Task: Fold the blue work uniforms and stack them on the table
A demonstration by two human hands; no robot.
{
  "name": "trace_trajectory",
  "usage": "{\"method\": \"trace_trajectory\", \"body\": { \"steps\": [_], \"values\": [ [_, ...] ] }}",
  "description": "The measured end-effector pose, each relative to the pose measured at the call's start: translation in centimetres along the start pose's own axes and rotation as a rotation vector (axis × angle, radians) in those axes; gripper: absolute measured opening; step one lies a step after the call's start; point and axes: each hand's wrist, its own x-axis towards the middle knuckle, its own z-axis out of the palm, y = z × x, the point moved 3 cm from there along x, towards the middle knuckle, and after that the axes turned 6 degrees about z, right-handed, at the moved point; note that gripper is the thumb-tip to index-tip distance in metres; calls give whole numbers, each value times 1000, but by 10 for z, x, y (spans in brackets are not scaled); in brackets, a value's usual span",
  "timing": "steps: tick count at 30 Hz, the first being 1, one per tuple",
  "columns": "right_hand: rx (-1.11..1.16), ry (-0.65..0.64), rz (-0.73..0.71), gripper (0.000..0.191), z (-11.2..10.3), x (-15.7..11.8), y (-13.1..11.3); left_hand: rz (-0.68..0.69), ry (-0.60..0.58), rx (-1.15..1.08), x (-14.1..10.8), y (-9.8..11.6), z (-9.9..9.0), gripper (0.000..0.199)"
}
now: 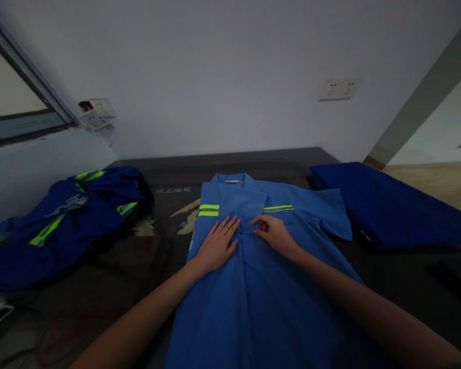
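Observation:
A blue short-sleeved work shirt [267, 287] with yellow-green reflective strips lies front side up, its collar toward the wall. One sleeve spreads out to the right; on the left, no sleeve shows. My left hand [217, 245] rests flat on the shirt's chest, fingers stretched out, just left of the front opening. Close by on the right, my right hand [274, 233] has its fingers curled, with thumb and index finger at the cloth beside the front edge. Small creases run through the fabric between the two hands. The exact bit under the right fingertips is hard to see.
A dark table [165, 169] with a painted design bears everything. At left lies a crumpled dark blue garment [100, 215] with reflective strips. A folded blue cloth [392, 205] lies at right. Wall sockets [338, 89] are on the white wall behind; a window [19, 77] is upper left.

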Motion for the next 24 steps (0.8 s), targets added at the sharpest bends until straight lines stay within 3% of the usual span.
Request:
{"method": "trace_trajectory", "body": {
  "steps": [5, 11, 16, 20, 24],
  "values": [
    [-3, 69, -1, 18, 0, -3, -3, 4, -4, 11, 0, 1, -1, 58],
    [98, 10, 72, 22, -2, 5, 6, 7, 20, 8, -1, 1, -2, 60],
    [-124, 77, -139, 24, -1, -5, -9, 3, 64, 34, -1, 3, -5, 57],
    [-341, -18, -324, 31, 14, -19, -19, 15, -19, 59, -1, 6, -3, 56],
    [-404, -18, -373, 32, 19, -29, -29, 4, -93, -13, 3, -4, -3, 56]
  ]
}}
